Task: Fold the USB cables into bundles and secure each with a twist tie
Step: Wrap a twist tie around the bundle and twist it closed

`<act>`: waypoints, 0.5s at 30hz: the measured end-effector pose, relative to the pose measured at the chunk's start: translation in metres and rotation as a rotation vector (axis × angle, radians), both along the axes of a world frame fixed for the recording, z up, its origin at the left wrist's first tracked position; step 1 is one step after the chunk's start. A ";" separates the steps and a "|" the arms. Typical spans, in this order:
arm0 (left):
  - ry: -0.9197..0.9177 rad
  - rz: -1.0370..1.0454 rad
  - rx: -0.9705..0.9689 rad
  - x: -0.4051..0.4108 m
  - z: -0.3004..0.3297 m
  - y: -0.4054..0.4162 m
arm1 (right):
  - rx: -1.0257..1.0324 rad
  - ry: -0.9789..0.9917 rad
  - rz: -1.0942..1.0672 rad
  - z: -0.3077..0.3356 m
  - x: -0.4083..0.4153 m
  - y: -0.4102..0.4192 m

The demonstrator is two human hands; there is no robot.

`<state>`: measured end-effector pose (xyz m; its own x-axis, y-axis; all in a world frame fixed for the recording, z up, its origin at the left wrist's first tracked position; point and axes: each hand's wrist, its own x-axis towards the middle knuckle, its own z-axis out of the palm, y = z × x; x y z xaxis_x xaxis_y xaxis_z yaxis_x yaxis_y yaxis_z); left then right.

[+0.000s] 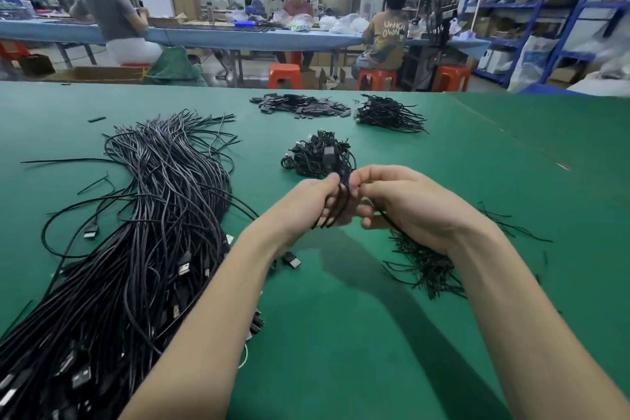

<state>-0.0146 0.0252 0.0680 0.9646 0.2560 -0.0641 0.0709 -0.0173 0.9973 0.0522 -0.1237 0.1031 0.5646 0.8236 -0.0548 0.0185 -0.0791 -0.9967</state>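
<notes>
Both hands met over the green mat-covered bench (pixel 341 334). Left hand (pixel 306 204) gripped the folded black USB cable bundle (pixel 335 206), loops hanging; right hand (pixel 405 204) pinched at its top, probably twisting a tie. Loose black cables (pixel 153 215) at nine o'clock; finished bundles (pixel 317 155) at twelve, within reach.

On the table (pixel 375 334), loose cables (pixel 143 232) lie left, twist ties (pixel 426 266) right, finished bundles (pixel 317 157) behind the hands.
</notes>
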 end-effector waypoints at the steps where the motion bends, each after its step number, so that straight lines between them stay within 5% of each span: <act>1: -0.046 0.049 -0.099 0.002 0.002 -0.001 | 0.011 -0.031 0.034 0.000 -0.003 0.000; 7: -0.285 -0.030 -0.737 -0.005 0.015 0.001 | -0.035 -0.094 0.186 -0.013 -0.007 0.002; 12: -0.265 0.066 -0.772 -0.004 0.018 -0.001 | -0.099 -0.026 0.161 -0.030 0.003 -0.001; 15: -0.264 -0.038 -0.813 -0.007 0.017 0.001 | 0.090 0.215 0.012 -0.036 0.012 -0.001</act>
